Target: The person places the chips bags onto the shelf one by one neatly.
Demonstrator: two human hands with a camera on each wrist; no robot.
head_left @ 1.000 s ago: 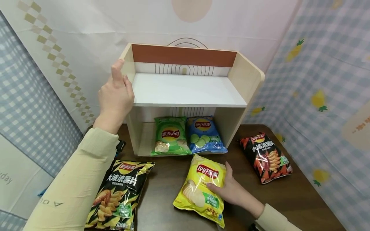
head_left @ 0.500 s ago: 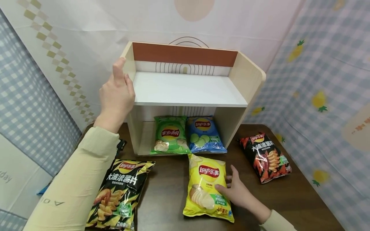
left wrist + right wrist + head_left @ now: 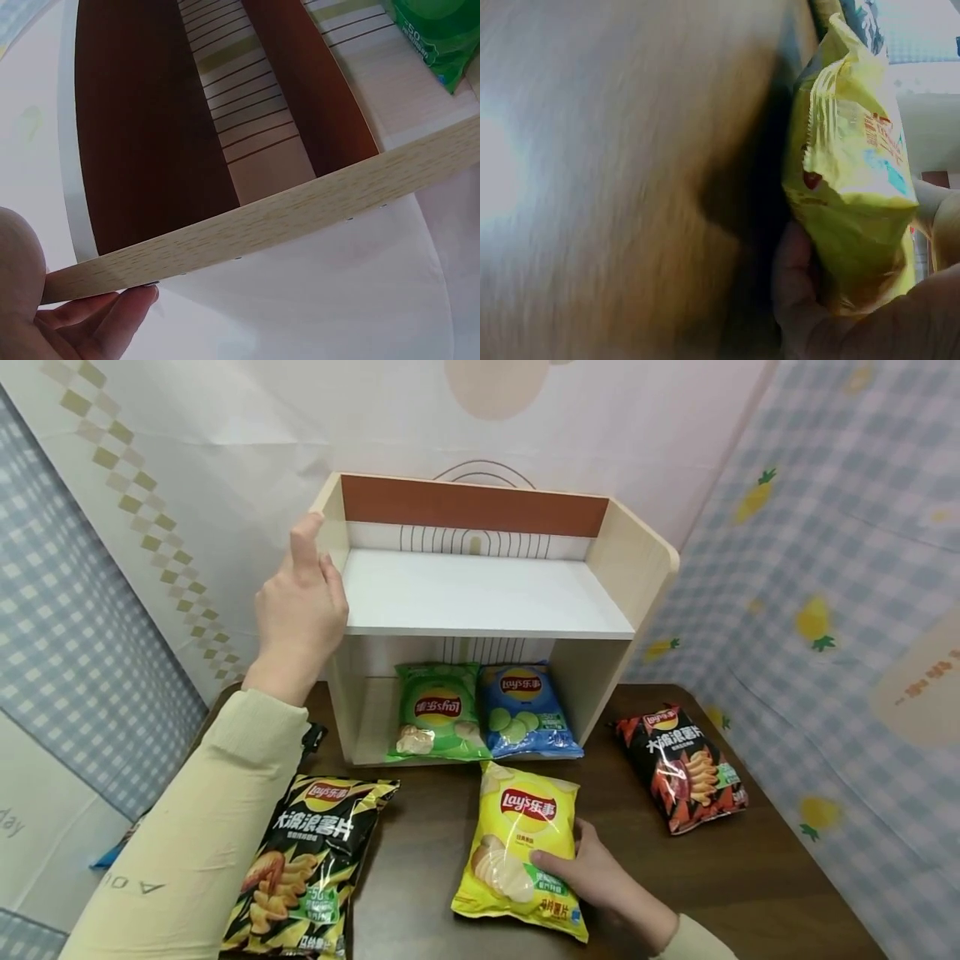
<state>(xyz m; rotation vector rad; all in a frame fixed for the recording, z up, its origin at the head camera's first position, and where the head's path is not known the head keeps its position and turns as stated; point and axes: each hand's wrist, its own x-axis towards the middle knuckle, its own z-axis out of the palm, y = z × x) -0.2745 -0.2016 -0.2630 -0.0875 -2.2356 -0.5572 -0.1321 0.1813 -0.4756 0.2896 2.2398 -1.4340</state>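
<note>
My left hand grips the left side panel of a small two-tier shelf near its top. In the left wrist view, the pale wooden panel edge runs between the fingers and the rest of the hand. Low in the head view, my right hand holds a yellow bag of Lay's potato chips by its right side, thumb across the printed front. The right wrist view shows its fingers at the bag's underside, over the table. A green chip bag and a blue chip bag lie side by side on the lower tier.
A black-and-yellow chip bag lies on the dark table at left, partly behind the left sleeve. At right lies a black-and-red chip bag. Checked cloth hangs along both sides, white cloth behind the shelf.
The yellow bag swung upright and rightward with the right hand's fingers loosened, then came back left, slightly tilted, the hand closer around its side. The left hand stays on the shelf panel.
</note>
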